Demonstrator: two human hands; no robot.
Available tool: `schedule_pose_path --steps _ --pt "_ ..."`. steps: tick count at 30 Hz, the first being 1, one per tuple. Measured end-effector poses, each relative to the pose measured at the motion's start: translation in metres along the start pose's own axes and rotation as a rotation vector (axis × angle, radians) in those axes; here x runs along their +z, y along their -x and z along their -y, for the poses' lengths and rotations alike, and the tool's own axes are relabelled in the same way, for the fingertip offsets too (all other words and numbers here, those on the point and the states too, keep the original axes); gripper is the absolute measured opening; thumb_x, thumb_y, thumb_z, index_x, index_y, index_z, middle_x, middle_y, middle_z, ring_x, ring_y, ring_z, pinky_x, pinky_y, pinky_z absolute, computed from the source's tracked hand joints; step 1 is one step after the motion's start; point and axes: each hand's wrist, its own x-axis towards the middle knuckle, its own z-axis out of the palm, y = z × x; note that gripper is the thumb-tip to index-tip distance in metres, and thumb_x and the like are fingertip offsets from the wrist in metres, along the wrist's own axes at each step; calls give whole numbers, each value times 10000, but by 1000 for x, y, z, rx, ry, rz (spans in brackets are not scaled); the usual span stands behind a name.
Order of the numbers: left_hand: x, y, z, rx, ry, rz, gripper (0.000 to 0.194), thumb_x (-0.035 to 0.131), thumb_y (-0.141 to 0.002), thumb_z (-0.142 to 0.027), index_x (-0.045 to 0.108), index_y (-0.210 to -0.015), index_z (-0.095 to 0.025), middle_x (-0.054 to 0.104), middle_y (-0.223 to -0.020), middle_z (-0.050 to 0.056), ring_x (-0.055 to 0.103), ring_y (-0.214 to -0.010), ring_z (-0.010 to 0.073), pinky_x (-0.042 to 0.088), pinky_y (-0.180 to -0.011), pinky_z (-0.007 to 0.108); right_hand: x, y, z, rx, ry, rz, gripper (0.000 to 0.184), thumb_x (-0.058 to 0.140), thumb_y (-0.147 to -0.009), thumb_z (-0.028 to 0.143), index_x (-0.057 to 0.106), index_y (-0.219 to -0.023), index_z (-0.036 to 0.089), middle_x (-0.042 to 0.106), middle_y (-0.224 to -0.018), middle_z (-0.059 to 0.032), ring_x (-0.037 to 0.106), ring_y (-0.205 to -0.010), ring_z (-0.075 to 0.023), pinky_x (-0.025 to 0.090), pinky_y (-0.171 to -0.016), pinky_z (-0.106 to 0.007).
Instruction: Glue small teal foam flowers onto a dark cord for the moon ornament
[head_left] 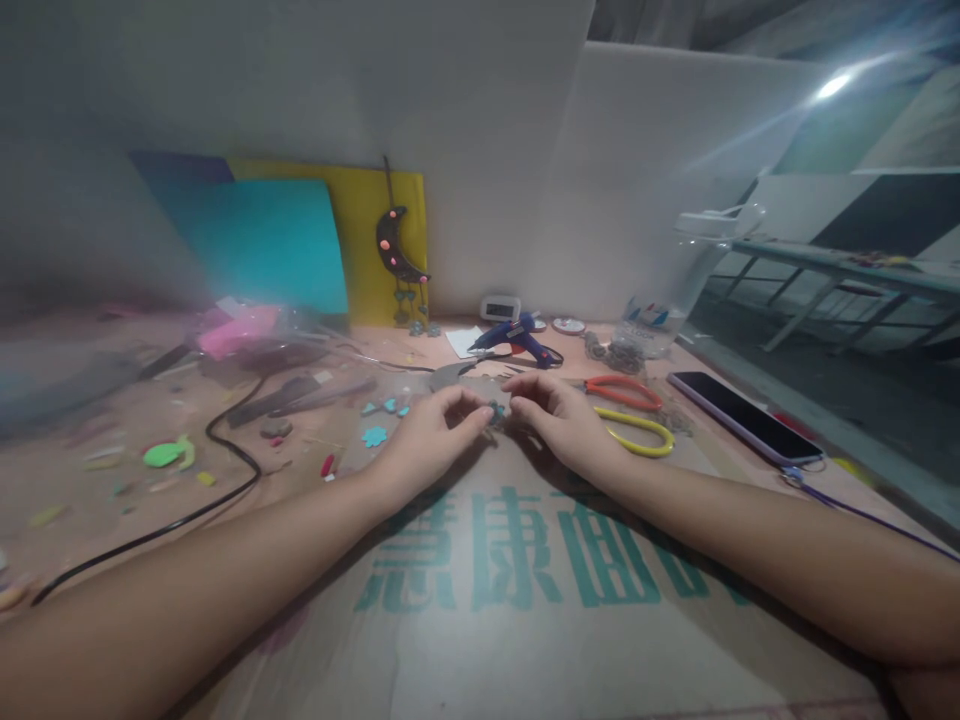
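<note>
My left hand (pixel 442 430) pinches a small teal piece (pixel 496 412) between thumb and fingertips; its exact shape is too small to make out. Just to the right, my right hand (pixel 559 420) is curled, its thumb and index finger slightly apart close to the piece, with nothing visible between them. A grey crescent (pixel 450 376) lies behind my left hand. To the left are a turquoise flower cutout (pixel 374 437) and several small turquoise pieces (pixel 390 405). Beside my right hand lie a red-orange handle (pixel 624 390) and a yellow handle (pixel 641 438), their tool ends hidden.
A blue glue gun (pixel 517 338) lies at the back near a small white digital clock (pixel 500 308). A decorated dark crescent (pixel 394 245) hangs before yellow sheet (pixel 360 220). A phone (pixel 742 415) lies right. A black cable (pixel 240 480) crosses the scrap-strewn left side.
</note>
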Motion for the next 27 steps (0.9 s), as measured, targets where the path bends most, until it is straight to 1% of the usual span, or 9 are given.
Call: schedule_pose_path --steps 4,8,11,14,20,24,27 --pt "0 0 -1 5 10 1 181 566 -891 -345 639 -893 -180 696 -858 5 631 -812 165 462 -765 291 1 -1 -3 -30 38 -5 219 552 -826 199 622 -1034 213 596 -881 -5 571 -786 -144 468 -735 -307" --pt "0 0 -1 -3 14 6 170 566 -889 -339 634 -890 -182 693 -835 0 632 -804 163 461 -755 283 0 -2 -4 -69 148 -19 265 520 -795 141 630 -1025 216 568 -864 4 558 -794 -142 451 -742 -296" --pt "1 1 -1 7 14 14 171 560 -893 -337 634 -884 -183 689 -818 -2 633 -798 161 460 -749 277 0 -1 -5 -89 213 -33 285 493 -774 110 623 -1003 218 546 -832 17 538 -764 -134 436 -709 -277" --pt "1 0 0 4 12 12 190 562 -892 -352 640 -887 -178 692 -834 8 636 -803 166 462 -749 279 0 1 -7 -92 232 -33 269 481 -768 106 602 -978 222 529 -810 29 522 -719 -124 426 -662 -255" --pt "1 0 -1 7 -18 -5 206 571 -880 -362 643 -888 -169 705 -867 33 646 -833 191 475 -768 301 1 3 -5 -35 96 -28 222 495 -791 143 575 -980 226 530 -782 32 503 -635 -112 420 -571 -234" --pt "0 0 0 27 -12 7 210 556 -892 -372 644 -894 -182 702 -856 16 644 -823 181 473 -767 294 3 3 3 49 -30 1 186 504 -869 237 582 -1038 228 562 -791 22 520 -605 -107 430 -543 -235" --pt "0 0 0 31 -12 -2 207 558 -892 -368 649 -913 -183 700 -868 13 640 -822 176 469 -759 285 2 2 7 77 -65 14 195 522 -902 332 610 -1030 215 591 -826 4 535 -631 -108 441 -548 -235"
